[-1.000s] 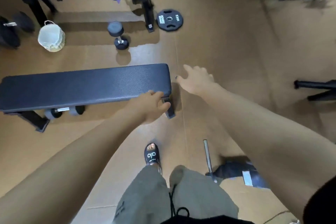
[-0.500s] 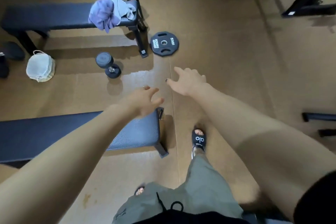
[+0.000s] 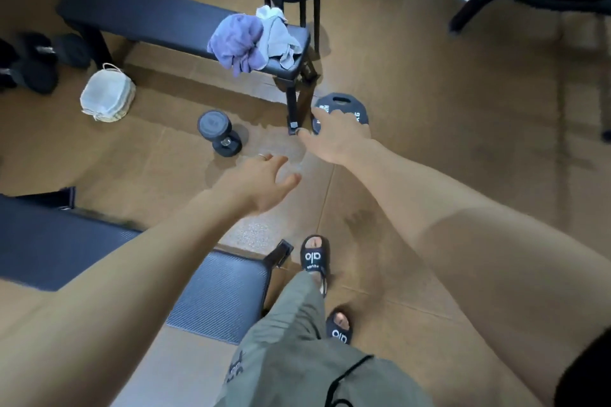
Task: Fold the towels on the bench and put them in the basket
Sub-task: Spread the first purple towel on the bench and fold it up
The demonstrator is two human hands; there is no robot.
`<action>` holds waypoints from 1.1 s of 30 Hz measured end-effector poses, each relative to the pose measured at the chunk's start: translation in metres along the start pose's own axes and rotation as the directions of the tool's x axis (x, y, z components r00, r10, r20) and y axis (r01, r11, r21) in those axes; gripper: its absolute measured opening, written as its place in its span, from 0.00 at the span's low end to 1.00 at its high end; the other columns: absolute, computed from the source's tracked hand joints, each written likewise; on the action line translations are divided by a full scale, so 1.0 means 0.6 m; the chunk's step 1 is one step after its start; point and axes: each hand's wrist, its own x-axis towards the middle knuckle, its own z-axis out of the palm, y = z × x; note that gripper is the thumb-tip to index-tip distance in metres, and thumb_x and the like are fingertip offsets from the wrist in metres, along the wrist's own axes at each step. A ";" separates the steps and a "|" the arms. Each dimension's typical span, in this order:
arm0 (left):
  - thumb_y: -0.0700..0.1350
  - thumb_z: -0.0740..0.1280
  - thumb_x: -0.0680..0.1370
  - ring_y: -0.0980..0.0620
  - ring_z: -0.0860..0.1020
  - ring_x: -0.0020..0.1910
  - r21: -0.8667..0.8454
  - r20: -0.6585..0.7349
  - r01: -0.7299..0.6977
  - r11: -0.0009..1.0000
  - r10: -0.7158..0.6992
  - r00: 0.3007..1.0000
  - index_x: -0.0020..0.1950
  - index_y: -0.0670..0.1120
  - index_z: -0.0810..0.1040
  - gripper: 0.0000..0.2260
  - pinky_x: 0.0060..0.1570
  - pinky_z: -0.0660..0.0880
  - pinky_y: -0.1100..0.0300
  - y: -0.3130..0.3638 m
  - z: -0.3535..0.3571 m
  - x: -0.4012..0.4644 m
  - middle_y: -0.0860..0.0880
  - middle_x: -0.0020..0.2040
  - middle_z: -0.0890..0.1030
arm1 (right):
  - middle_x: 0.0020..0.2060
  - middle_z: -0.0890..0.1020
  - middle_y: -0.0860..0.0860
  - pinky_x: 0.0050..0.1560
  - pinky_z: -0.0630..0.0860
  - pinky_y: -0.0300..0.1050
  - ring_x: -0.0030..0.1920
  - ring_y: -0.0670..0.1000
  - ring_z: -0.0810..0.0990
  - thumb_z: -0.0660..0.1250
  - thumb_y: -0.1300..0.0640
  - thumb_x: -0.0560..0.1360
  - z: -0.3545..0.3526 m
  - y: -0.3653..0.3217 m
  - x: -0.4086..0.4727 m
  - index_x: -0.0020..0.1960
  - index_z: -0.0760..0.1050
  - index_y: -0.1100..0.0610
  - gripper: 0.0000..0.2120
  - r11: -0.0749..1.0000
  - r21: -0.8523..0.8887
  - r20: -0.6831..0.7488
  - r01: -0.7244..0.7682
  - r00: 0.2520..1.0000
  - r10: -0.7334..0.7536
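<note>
Ahead, two crumpled towels (image 3: 253, 40) are seen heaped on the bench (image 3: 158, 21) well beyond the outstretched left hand (image 3: 261, 180) and right hand (image 3: 337, 139), both empty with fingers spread.

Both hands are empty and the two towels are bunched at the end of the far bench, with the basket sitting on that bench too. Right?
Not quite. The head view shows the basket on the floor beside the far bench, not on it. The rest holds: the left hand and right hand are empty, and the purple towel and grey towel lie bunched at the bench's end.
</note>
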 end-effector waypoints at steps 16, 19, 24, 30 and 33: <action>0.74 0.43 0.66 0.42 0.71 0.71 -0.195 -0.053 0.254 0.947 -0.268 0.962 0.75 0.51 0.67 0.45 0.68 0.70 0.44 -0.245 -0.362 0.447 0.44 0.72 0.71 | 0.65 0.75 0.56 0.65 0.71 0.59 0.66 0.63 0.72 0.55 0.36 0.77 -0.220 -0.190 0.608 0.72 0.66 0.47 0.27 0.974 0.037 0.003 0.224 0.974 -0.224; 0.73 0.45 0.68 0.42 0.71 0.70 -0.255 -0.077 0.279 0.926 -0.307 0.949 0.73 0.49 0.69 0.43 0.68 0.69 0.45 -0.297 -0.413 0.524 0.43 0.69 0.73 | 0.65 0.75 0.56 0.64 0.69 0.58 0.66 0.63 0.73 0.57 0.39 0.78 -0.241 -0.230 0.712 0.72 0.66 0.47 0.25 0.972 -0.030 0.028 0.232 0.973 -0.231; 0.63 0.55 0.80 0.43 0.71 0.70 -0.306 -0.073 0.339 0.890 -0.377 0.923 0.73 0.49 0.69 0.28 0.68 0.69 0.47 -0.386 -0.461 0.636 0.43 0.70 0.72 | 0.54 0.80 0.53 0.56 0.74 0.57 0.60 0.62 0.77 0.51 0.37 0.69 -0.232 -0.301 0.903 0.64 0.72 0.47 0.28 0.969 -0.021 0.179 0.247 0.954 -0.239; 0.62 0.54 0.83 0.43 0.69 0.71 -0.372 -0.070 0.363 0.854 -0.416 0.907 0.75 0.51 0.67 0.24 0.68 0.68 0.46 -0.504 -0.530 0.727 0.44 0.71 0.70 | 0.63 0.75 0.56 0.54 0.69 0.52 0.64 0.62 0.73 0.57 0.43 0.77 -0.265 -0.410 1.035 0.72 0.65 0.49 0.24 0.956 -0.092 0.207 0.277 0.945 -0.254; 0.61 0.54 0.83 0.42 0.70 0.70 -0.369 -0.062 0.348 0.862 -0.396 0.916 0.74 0.51 0.67 0.23 0.67 0.69 0.46 -0.572 -0.553 0.771 0.44 0.71 0.71 | 0.66 0.73 0.56 0.61 0.71 0.56 0.66 0.62 0.71 0.57 0.40 0.77 -0.253 -0.455 1.093 0.72 0.64 0.47 0.25 0.957 -0.096 0.231 0.273 0.941 -0.246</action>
